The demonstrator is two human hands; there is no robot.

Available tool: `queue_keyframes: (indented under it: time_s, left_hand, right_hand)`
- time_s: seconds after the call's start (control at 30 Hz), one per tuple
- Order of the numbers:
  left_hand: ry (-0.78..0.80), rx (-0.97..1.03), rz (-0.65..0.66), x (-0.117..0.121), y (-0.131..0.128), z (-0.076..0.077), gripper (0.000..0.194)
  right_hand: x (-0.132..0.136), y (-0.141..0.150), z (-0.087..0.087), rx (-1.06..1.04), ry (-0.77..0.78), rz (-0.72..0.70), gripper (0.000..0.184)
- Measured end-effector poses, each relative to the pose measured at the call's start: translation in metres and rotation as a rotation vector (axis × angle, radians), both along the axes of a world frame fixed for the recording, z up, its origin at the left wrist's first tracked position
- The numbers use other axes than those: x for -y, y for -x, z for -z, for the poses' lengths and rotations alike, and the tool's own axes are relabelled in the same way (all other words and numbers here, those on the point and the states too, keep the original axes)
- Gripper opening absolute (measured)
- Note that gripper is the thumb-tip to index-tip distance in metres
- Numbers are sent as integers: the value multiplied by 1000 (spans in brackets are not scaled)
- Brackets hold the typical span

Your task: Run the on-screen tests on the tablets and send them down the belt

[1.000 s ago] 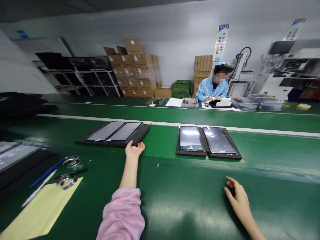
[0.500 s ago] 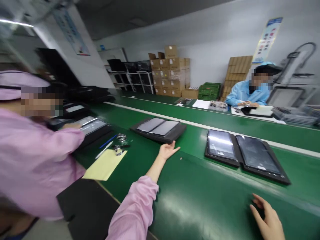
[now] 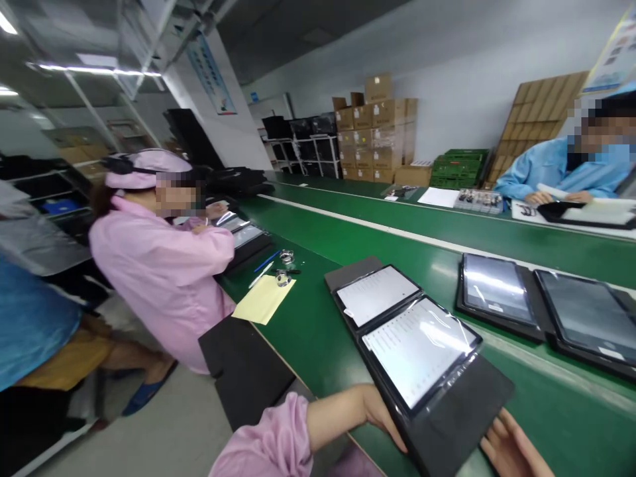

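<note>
- The black board [image 3: 460, 421] lies over the green worktop [image 3: 318, 334], between the grips, near end out of view; whether it is lifted or resting, I cannot tell.
- The left grip [image 3: 385, 414] is at its left edge, fingers mostly hidden; I cannot tell whether they pinch. A loose hold there could let that side sag.
- The right grip [image 3: 514, 447] is at the right edge, fingers curved at the rim; whether it closes on the board is unclear. Uneven support could tip it.
- The near tablet [image 3: 422, 348] and far tablet [image 3: 380, 293] lie side by side, screens up; a tilt could make them slide, their glossy film perhaps adding to that.
- A swing right could knock the neighbouring tablet [image 3: 497, 290]; a swing left could catch the yellow sheet [image 3: 265, 299].
</note>
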State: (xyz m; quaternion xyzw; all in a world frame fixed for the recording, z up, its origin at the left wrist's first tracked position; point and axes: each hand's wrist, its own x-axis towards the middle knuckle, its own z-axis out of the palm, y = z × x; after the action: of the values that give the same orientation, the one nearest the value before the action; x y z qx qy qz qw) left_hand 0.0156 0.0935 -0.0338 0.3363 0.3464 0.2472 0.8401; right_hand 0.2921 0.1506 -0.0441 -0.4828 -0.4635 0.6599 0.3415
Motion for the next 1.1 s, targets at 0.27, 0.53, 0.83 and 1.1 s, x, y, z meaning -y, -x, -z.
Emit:
queue_keyframes:
  time_s: [0.27,0.53,0.83,1.1]
  left_hand:
    - [68,125,194,62,-48,-44,55]
    - [-832,-940,-472,53,47,-98,41]
    - [-1058,-1150,-676,40,63,-51,59]
    - [-1244,-1306,-442,43,67,-55,66]
  right_hand:
    - [23,-30,-23,68,70,194,78]
    - [12,-109,-61,633,-67,319,61]
    - [69,-20,-107,1045,-1142,-313,47]
    - [69,-19,-95,1014,-1181,-459,57]
